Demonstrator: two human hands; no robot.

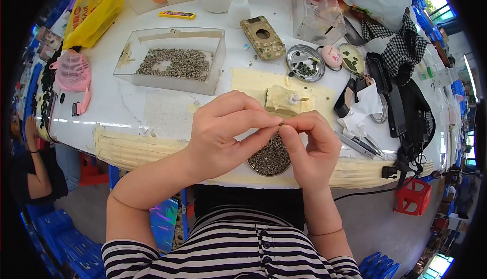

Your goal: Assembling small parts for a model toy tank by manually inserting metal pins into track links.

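Note:
Above a round dish (270, 161) full of small metallic-looking pieces, my two hands meet fingertip to fingertip. My left hand (228, 127) pinches with thumb and forefinger at a tiny piece, mostly hidden by the fingers. My right hand (315, 149) pinches at the same spot, thumb and forefinger touching the left fingertips. What the piece is cannot be made out. Just beyond the hands sits a block wrapped in cream tape (282, 101), with a white knob and a short brass-coloured pin on it.
A clear box (215, 76) of similar pieces stands at the left. Farther back are a camouflage-patterned case (263, 36), a round tin with dark bits (305, 63) and a white bottle (239, 12). Tweezers (368, 144), white tissue (361, 111) and a black bag crowd the right.

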